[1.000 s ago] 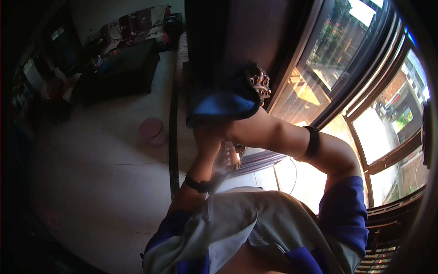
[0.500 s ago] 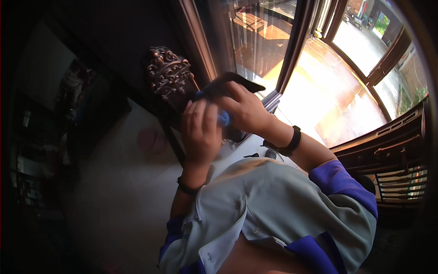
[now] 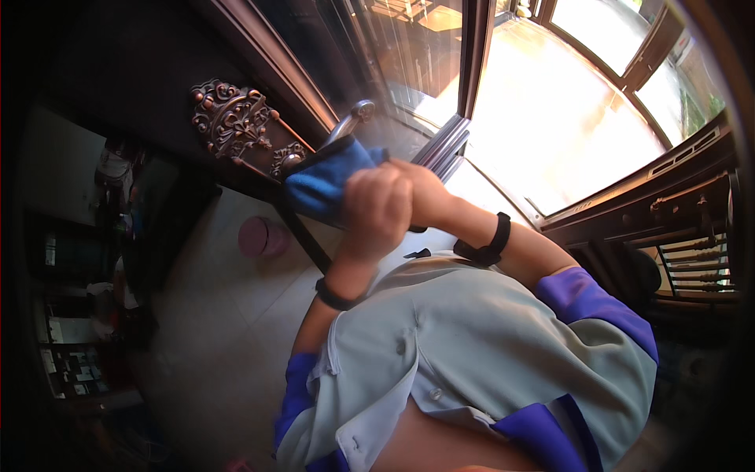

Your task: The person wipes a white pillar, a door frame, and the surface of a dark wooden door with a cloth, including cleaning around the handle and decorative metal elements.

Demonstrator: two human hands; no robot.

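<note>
A blue cloth (image 3: 318, 182) with a dark edge is bunched in front of my chest, beside the door's ornate metalwork. My left hand (image 3: 377, 206), smeared by motion, is closed in a fist around the cloth's near end. My right hand (image 3: 425, 193) presses close behind it and is closed on the same cloth, its fingers mostly hidden by the left one. Just past the cloth are a carved bronze-coloured door plate (image 3: 233, 118) and a round ornate knob (image 3: 289, 157). A curved metal handle (image 3: 350, 119) rises behind the cloth.
A glazed door panel (image 3: 417, 55) stands ahead, with a bundle of shiny metal tubes (image 3: 445, 149) by its lower edge. A pink round container (image 3: 263, 237) sits on the tiled floor to the left. Dark wooden furniture with spindles (image 3: 692, 252) is at the right.
The cloth has turned so its blue face shows, where a dark flap stuck out before. My hands have come closer together, and the door plate now appears further left.
</note>
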